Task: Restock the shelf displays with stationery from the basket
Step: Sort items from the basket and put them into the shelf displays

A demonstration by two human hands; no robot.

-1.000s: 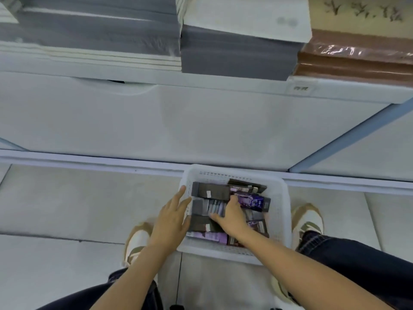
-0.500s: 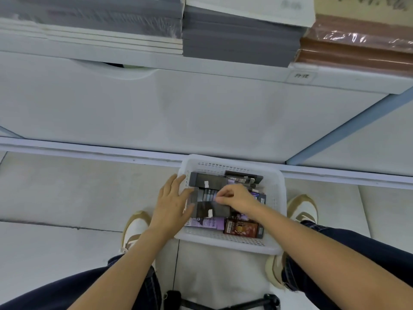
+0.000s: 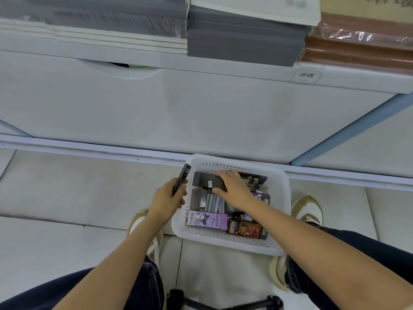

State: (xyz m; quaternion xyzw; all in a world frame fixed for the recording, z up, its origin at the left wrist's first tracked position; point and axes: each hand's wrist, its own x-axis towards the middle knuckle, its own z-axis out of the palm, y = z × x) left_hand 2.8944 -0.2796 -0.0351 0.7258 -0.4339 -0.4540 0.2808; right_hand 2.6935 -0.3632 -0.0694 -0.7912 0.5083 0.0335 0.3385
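Observation:
A white plastic basket point(image 3: 280, 198) sits on the floor between my feet, against the shelf base. It holds several stationery packs: a dark flat box point(image 3: 206, 181) at the back, a set of pastel pens point(image 3: 213, 201), a purple cartoon pack point(image 3: 207, 220) and a brown pack point(image 3: 244, 229). My left hand point(image 3: 166, 199) is just outside the basket's left wall and grips a slim dark box point(image 3: 181, 181) on edge. My right hand point(image 3: 233, 186) is inside the basket, its fingers curled over the right end of the dark flat box.
Above, the white shelf point(image 3: 223, 70) carries stacks of grey notebooks point(image 3: 241, 41), white-edged ones at the left and brown wrapped ones point(image 3: 362, 45) at the right. A price label point(image 3: 306, 75) sits on the shelf lip. My shoes point(image 3: 307, 211) flank the basket on the tiled floor.
My left hand left the basket rim and now holds a slim dark box lifted out beside the basket. My right hand moved toward the back of the basket onto the dark flat box.

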